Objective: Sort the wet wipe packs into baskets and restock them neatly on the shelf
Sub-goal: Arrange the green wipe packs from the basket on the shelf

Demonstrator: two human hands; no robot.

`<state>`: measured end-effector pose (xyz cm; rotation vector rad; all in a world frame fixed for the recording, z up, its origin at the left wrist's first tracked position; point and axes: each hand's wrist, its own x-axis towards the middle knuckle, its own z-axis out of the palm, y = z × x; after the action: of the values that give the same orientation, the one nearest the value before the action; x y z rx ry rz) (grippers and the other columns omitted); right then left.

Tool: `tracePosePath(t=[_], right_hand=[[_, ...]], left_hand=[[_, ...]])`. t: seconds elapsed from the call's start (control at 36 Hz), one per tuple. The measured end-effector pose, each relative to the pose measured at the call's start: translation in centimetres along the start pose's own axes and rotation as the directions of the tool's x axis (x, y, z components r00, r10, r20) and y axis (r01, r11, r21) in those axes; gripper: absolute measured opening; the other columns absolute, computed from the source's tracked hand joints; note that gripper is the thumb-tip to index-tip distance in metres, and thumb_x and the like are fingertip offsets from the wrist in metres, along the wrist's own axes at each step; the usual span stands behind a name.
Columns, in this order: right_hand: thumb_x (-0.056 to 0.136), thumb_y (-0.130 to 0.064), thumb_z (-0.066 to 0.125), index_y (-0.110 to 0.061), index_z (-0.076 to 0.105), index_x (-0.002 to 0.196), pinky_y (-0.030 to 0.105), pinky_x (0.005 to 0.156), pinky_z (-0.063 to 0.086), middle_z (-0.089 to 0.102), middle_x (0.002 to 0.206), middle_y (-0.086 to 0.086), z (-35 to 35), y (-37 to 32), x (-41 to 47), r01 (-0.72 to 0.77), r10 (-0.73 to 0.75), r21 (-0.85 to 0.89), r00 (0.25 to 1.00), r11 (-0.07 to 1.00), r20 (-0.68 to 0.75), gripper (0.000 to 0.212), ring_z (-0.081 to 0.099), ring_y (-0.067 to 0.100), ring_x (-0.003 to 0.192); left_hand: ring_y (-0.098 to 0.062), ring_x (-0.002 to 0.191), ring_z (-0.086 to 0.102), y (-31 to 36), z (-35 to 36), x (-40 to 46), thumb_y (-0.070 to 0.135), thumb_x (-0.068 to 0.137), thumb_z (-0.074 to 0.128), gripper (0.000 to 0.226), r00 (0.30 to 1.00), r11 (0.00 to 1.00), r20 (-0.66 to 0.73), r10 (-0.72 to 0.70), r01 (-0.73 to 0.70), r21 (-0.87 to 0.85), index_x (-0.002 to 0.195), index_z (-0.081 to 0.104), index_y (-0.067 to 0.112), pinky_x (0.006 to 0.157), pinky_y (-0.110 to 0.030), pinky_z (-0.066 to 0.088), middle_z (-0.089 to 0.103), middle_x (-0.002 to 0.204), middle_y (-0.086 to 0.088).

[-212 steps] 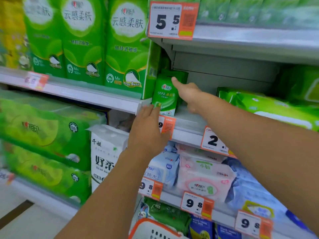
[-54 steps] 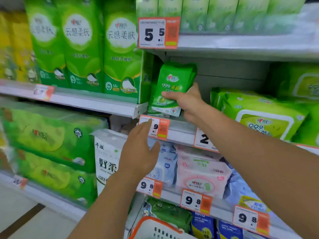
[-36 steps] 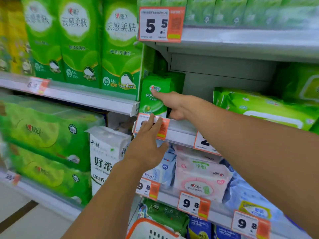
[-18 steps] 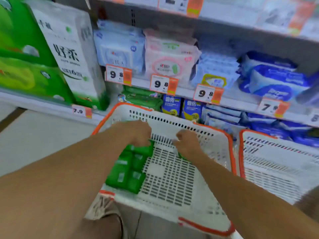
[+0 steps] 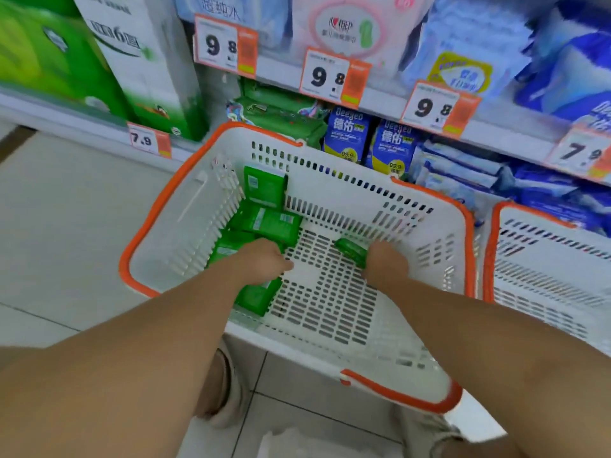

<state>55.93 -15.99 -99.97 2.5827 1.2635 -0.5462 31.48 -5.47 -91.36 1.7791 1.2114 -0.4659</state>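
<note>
White slotted basket (image 5: pixel 330 200) with an orange rim, bright green packs (image 5: pixel 264 223) inside, white-and-orange price tags (image 5: pixel 334 77) with black digits, blue-and-yellow packs (image 5: pixel 347 137) behind, pale beige floor tiles (image 5: pixel 66 226).

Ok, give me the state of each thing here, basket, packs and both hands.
White basket: on the floor, partly filled.
Green wet wipe packs: piled at its left side.
Small green pack: gripped.
Left hand: on the pile, grip unclear.
Right hand: holding the small pack.
Second basket: no contents visible.

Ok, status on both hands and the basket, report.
Both hands in white basket. Left hand on green wipe packs. Right hand gripping one pack. Nothing blocking.
</note>
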Motion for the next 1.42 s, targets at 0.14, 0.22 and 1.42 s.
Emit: tracePosePath(t=[0.14,0.22,1.42], right_hand=[[0.086,-0.038,0.068,-0.013,0.064,0.072,0.029,0.053,0.052,0.064,0.063,0.001,-1.2,-4.2,-1.5,0.060,-0.032,0.460,0.997,0.886,-0.070,0.028,0.062,0.016,0.056],[0.084,-0.026,0.077,-0.023,0.069,0.077,0.029,0.063,0.053,0.066,0.066,-0.014,-4.3,-9.6,-3.9,0.396,-0.413,0.614,0.902,0.683,-0.124,0.011,0.064,0.005,0.063],[0.073,-0.031,0.089,-0.002,0.039,0.149,0.064,0.109,0.039,0.046,0.153,0.013,-10.9,-5.7,-5.5,-0.487,-0.740,0.741,0.672,-0.463,-0.021,0.096,0.043,0.042,0.139]], left_hand=[[-0.030,0.126,0.051,2.5,0.6,0.6,0.072,0.082,0.058,0.089,0.964,0.858,0.225,-0.138,0.230,-0.460,0.148,0.038,0.015,0.098,-0.042,0.051,0.042,0.151,-0.009],[-0.035,0.139,0.038,4.3,0.1,0.2,0.081,0.060,0.071,0.119,0.974,0.640,0.190,-0.126,0.226,-0.734,0.155,0.024,0.028,0.102,-0.055,0.043,0.030,0.159,-0.005],[-0.023,0.095,0.073,2.1,-8.2,-5.6,0.029,0.091,0.058,0.026,0.934,-0.347,-0.348,0.079,-0.302,-0.888,0.109,0.067,0.012,0.096,-0.044,0.051,0.076,0.102,-0.011]])
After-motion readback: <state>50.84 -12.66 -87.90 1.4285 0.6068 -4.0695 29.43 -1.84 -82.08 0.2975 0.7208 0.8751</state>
